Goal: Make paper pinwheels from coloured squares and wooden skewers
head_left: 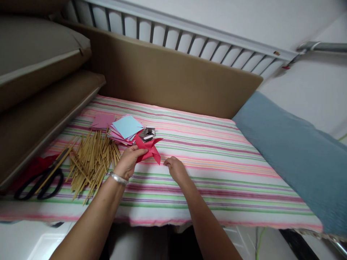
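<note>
A red paper pinwheel (151, 148) is pinched at its middle by my left hand (129, 159), the thumb lying on its front and its folded blades spread out. Just right of the pinwheel, apart from it, my right hand (175, 169) has its fingertips pressed together; whether something small sits between them I cannot make out. Behind the pinwheel lie a dark stapler-like item (148, 138), partly hidden, and a small metallic box (150, 131). Close by on the left is a stack of square papers with a light blue one (128, 126) on top.
Many thin wooden sticks (93, 159) lie heaped left of my left arm. Black-handled scissors (40, 182) and something red (40, 164) are at the far left. Pink paper (103, 121) lies behind the sticks. A striped cloth (230, 173) covers the surface; brown cushions (173, 76) stand behind.
</note>
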Motion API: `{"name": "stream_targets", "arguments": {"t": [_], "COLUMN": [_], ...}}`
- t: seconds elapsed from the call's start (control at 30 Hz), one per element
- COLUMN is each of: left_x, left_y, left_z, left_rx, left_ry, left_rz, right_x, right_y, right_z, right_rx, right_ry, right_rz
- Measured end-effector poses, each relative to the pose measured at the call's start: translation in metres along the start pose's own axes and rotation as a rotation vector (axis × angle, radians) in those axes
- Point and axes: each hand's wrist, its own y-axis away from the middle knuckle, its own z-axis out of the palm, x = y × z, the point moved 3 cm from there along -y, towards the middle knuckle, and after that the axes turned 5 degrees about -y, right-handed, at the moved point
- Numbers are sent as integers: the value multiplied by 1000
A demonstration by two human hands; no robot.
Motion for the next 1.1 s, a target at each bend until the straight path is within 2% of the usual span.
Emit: {"name": "stream_targets", "arguments": {"t": [0.23, 0.4, 0.57, 0.73, 1.1], "left_x": [1, 2, 4, 4, 1], "left_y": [0, 0, 2, 3, 0], "left_z": [1, 2, 8, 8, 4], "left_rx": [-15, -19, -28, -28, -15], "left_ry": [37, 41, 52, 49, 39], "left_rz": [2, 13, 3, -5, -5], "right_x": [-3, -5, -2, 1, 0], "right_y": [10, 24, 20, 10, 4], "right_z": [-14, -4, 4, 0, -3], "right_rx": [71, 61, 87, 74, 52], "right_ry": [-16, 43, 78, 56, 89], "right_rz": [-46, -136, -90, -47, -54]}}
